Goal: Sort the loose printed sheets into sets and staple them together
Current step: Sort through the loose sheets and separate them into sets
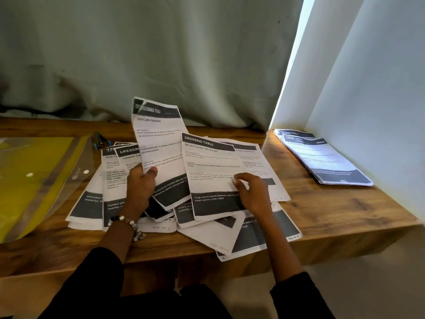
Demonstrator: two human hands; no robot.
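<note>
At counter [333, 217] centre, loose sheets [207, 226] lie heaped. Left hand [140, 183] pinches a raised sheet [161, 143]; right hand [250, 192], fingers curled, grips the "Serum Transfer" sheet [211, 176]. Finished stack [322, 157] at 2 o'clock, stapler [100, 140] at 10.

On the wooden desk [322, 215] a loose heap of printed sheets [207, 229] lies fanned out. The left hand [140, 185] grips one sheet [158, 143] lifted upright above the heap, thumb across its face. The right hand [250, 192] pinches the "Serum Transfer" sheet [209, 171] atop the heap. A stapler [99, 140] sits just behind the heap's left edge, a yellow plastic folder [39, 176] left of it, a neat stack [322, 157] well to the right
</note>
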